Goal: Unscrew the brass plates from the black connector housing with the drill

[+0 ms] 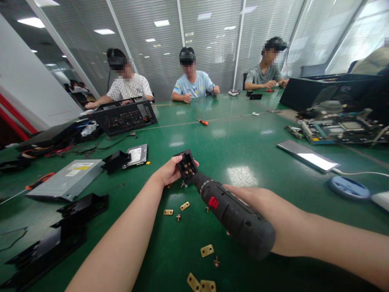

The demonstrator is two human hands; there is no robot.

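My left hand (170, 172) is closed around a small black terminal block (186, 163), tilted so that its open side faces me. Brass-coloured screws show inside it. Wrapped around a dark grey cordless screwdriver (234, 215) with a red switch is my right hand (267, 211). The tool's nose meets the block's lower right edge; its tip is hidden inside. Below, on the table, lie several brass plates, one of them a two-holed brass plate (207, 250), and loose screws such as a copper-coloured screw (216, 261).
A silver disc drive (68, 178), a hard drive (136, 155) and black brackets (83, 207) lie to the left. An orange screwdriver (203, 122) rests farther off. On the right are a phone (306, 155), a blue round pad (349, 187) and a circuit board (340, 125). Several people sit opposite.
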